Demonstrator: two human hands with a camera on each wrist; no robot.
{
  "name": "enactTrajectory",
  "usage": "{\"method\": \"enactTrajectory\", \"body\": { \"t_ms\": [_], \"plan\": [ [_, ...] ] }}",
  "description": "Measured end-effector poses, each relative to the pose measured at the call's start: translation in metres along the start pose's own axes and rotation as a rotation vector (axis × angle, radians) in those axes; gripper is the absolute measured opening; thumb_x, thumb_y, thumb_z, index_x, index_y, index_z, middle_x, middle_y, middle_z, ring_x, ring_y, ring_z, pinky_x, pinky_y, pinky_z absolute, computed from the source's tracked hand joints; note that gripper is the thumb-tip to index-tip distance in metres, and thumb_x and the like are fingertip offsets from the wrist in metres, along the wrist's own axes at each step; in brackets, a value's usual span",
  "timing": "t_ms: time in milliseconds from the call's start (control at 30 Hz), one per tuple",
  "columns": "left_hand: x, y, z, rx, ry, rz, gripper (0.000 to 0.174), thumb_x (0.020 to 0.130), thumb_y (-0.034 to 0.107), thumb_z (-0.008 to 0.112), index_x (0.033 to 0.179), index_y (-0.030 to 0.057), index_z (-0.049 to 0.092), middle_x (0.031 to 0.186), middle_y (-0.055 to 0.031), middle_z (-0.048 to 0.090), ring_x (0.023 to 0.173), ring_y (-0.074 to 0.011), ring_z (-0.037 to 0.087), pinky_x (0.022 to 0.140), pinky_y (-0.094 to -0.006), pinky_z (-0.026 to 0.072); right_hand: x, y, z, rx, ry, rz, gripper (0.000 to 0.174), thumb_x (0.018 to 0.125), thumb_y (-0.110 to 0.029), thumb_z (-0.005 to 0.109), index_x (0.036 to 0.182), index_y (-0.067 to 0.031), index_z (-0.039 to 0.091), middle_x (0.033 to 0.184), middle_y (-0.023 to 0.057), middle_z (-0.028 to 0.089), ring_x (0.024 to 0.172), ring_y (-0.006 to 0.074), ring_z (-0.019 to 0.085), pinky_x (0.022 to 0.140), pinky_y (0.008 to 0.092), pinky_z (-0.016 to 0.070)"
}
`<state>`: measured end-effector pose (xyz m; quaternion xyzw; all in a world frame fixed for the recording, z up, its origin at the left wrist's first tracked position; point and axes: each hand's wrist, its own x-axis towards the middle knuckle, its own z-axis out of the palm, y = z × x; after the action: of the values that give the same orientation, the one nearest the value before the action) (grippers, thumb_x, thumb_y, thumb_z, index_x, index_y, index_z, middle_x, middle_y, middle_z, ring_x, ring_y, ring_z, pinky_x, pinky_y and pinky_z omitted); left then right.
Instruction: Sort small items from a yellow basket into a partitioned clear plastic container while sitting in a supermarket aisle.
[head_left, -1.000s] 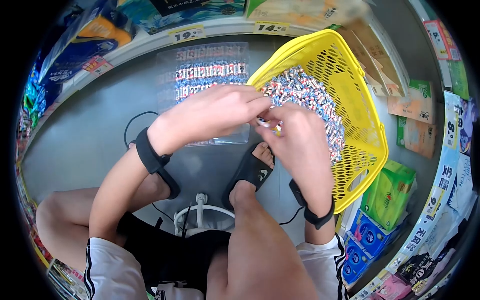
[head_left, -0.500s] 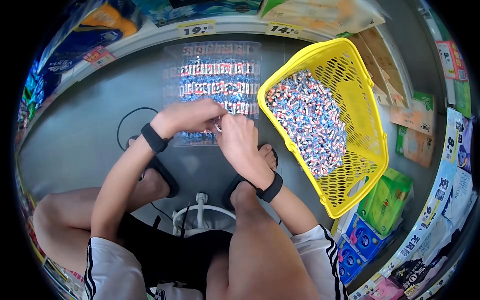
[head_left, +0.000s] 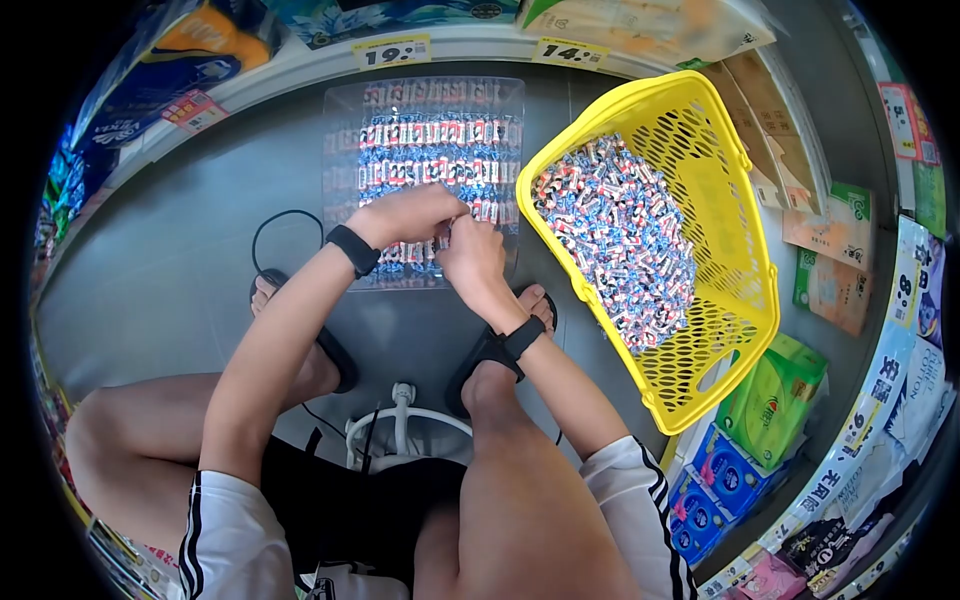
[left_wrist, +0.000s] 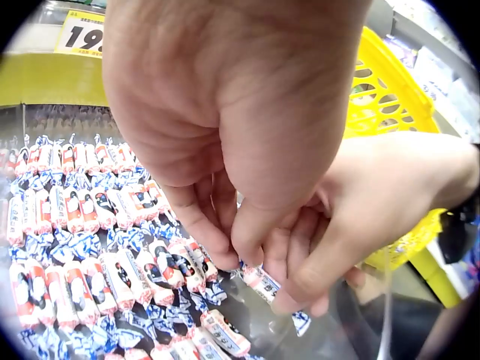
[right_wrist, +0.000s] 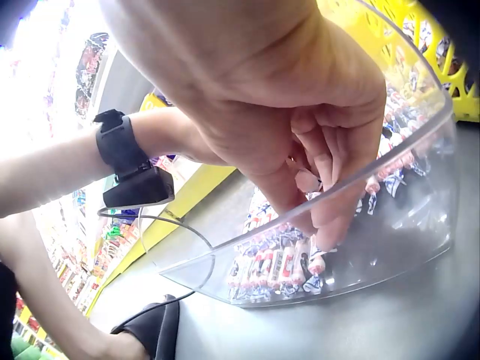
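Both hands meet over the near right part of a clear plastic box (head_left: 345, 280) holding rows of wrapped candies (left_wrist: 71, 214). In the left wrist view, my right hand (left_wrist: 367, 217) pinches one wrapped candy (left_wrist: 261, 285) between thumb and fingers. The thumb and forefinger of my left hand (head_left: 415, 212) close together at that candy's upper twisted end. In the right wrist view, the right hand (right_wrist: 300, 112) reaches down behind the box's clear wall, its fingertips just above a row of candies; the left hand is mostly hidden behind it.
A yellow basket (head_left: 745, 250) with a heap of loose wrapped candies (head_left: 620, 240) stands to the right. Shelves with tissue packs (head_left: 775, 405) and price tags (head_left: 392, 50) curve around. A black cable (head_left: 257, 235) lies left of the box, and the person's feet are in front.
The right hand moved left from the basket's edge to the box, and the left hand came with it. Since half a second ago both have shifted slightly right and stay together over the box.
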<state>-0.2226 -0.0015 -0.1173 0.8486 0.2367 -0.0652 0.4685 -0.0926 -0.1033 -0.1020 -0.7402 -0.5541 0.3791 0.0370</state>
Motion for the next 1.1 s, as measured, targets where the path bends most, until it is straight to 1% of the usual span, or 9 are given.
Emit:
{"method": "enactTrajectory", "body": {
  "t_ms": [100, 200, 300, 433, 533, 600, 733, 800, 1100],
  "plan": [
    [0.0, -0.013, 0.013, 0.092, 0.032, 0.011, 0.021, 0.084, -0.006, 0.067, 0.104, -0.0036, 0.069, 0.096, -0.0225, 0.071, 0.095, -0.0411, 0.07, 0.085, -0.0492, 0.0548, 0.006, 0.002, 0.007, 0.001, -0.038, 0.04, 0.033, 0.076, -0.012, 0.082, 0.108, -0.005, 0.079, 0.102, 0.0254, 0.077, 0.1, 0.0444, 0.075, 0.086, 0.0516, 0.0614],
    [-0.003, -0.02, 0.024, 0.198, 0.088, 0.04, 0.02, 0.083, -0.007, 0.065, 0.102, -0.0037, 0.069, 0.101, -0.0226, 0.071, 0.099, -0.0412, 0.07, 0.086, -0.0489, 0.0551, 0.007, 0.004, 0.011, 0.039, -0.066, 0.065, 0.033, 0.077, -0.013, 0.081, 0.11, -0.0082, 0.08, 0.105, 0.0237, 0.078, 0.102, 0.0436, 0.075, 0.088, 0.0516, 0.0608],
    [-0.009, -0.012, 0.027, 0.155, 0.09, -0.055, 0.021, 0.082, -0.009, 0.064, 0.101, -0.0037, 0.069, 0.103, -0.0222, 0.07, 0.101, -0.0419, 0.069, 0.087, -0.0488, 0.0551, 0.009, 0.006, 0.017, 0.065, -0.068, 0.086, 0.033, 0.078, -0.013, 0.081, 0.111, -0.0112, 0.08, 0.106, 0.0221, 0.078, 0.103, 0.0434, 0.075, 0.09, 0.0514, 0.0605],
    [-0.01, -0.012, 0.027, 0.121, 0.086, -0.04, 0.02, 0.082, -0.009, 0.064, 0.101, -0.0039, 0.069, 0.105, -0.0212, 0.07, 0.1, -0.0428, 0.069, 0.087, -0.0492, 0.0549, 0.013, 0.011, 0.023, 0.054, -0.064, 0.102, 0.032, 0.079, -0.013, 0.08, 0.111, -0.0108, 0.08, 0.105, 0.0222, 0.078, 0.104, 0.0427, 0.075, 0.09, 0.0515, 0.0603],
    [-0.011, -0.014, 0.029, 0.103, 0.08, -0.046, 0.019, 0.084, -0.007, 0.065, 0.102, -0.0039, 0.067, 0.104, -0.0209, 0.07, 0.1, -0.0427, 0.069, 0.086, -0.0497, 0.0547, 0.016, 0.016, 0.028, 0.071, -0.035, 0.036, 0.031, 0.079, -0.012, 0.08, 0.11, -0.0087, 0.08, 0.101, 0.0224, 0.078, 0.102, 0.0421, 0.075, 0.09, 0.0512, 0.0604],
    [-0.011, -0.013, 0.03, 0.076, 0.168, -0.012, 0.017, 0.087, -0.005, 0.067, 0.103, -0.0035, 0.065, 0.101, -0.0206, 0.07, 0.099, -0.0428, 0.069, 0.084, -0.05, 0.0545, 0.017, 0.018, 0.028, 0.064, -0.049, 0.041, 0.029, 0.08, -0.012, 0.08, 0.109, -0.0071, 0.08, 0.099, 0.0223, 0.078, 0.1, 0.042, 0.075, 0.089, 0.0511, 0.0604],
    [-0.014, -0.01, 0.025, 0.063, 0.205, -0.009, 0.015, 0.089, -0.003, 0.067, 0.104, -0.0032, 0.064, 0.095, -0.0199, 0.07, 0.095, -0.043, 0.069, 0.081, -0.05, 0.0539, 0.016, 0.018, 0.029, 0.045, -0.016, 0.022, 0.025, 0.081, -0.011, 0.079, 0.104, -0.0039, 0.079, 0.094, 0.0222, 0.078, 0.097, 0.0423, 0.076, 0.088, 0.0513, 0.0606],
    [-0.014, -0.011, 0.02, 0.061, 0.089, -0.111, 0.013, 0.09, -0.002, 0.065, 0.103, -0.0022, 0.064, 0.091, -0.02, 0.07, 0.091, -0.0426, 0.069, 0.078, -0.0497, 0.0534, 0.017, 0.018, 0.03, 0.032, -0.018, 0.017, 0.023, 0.082, -0.011, 0.078, 0.103, -0.0037, 0.079, 0.095, 0.0226, 0.078, 0.098, 0.0426, 0.075, 0.088, 0.0516, 0.0604],
    [-0.019, -0.022, 0.029, 0.064, 0.115, -0.124, 0.014, 0.092, -0.001, 0.062, 0.105, -0.0007, 0.064, 0.087, -0.0212, 0.071, 0.087, -0.0411, 0.07, 0.076, -0.0495, 0.0535, 0.02, 0.014, 0.036, -0.03, -0.019, 0.041, 0.024, 0.084, -0.01, 0.075, 0.107, -0.008, 0.08, 0.102, 0.0235, 0.077, 0.102, 0.0435, 0.074, 0.091, 0.053, 0.0598]
  ]
}}
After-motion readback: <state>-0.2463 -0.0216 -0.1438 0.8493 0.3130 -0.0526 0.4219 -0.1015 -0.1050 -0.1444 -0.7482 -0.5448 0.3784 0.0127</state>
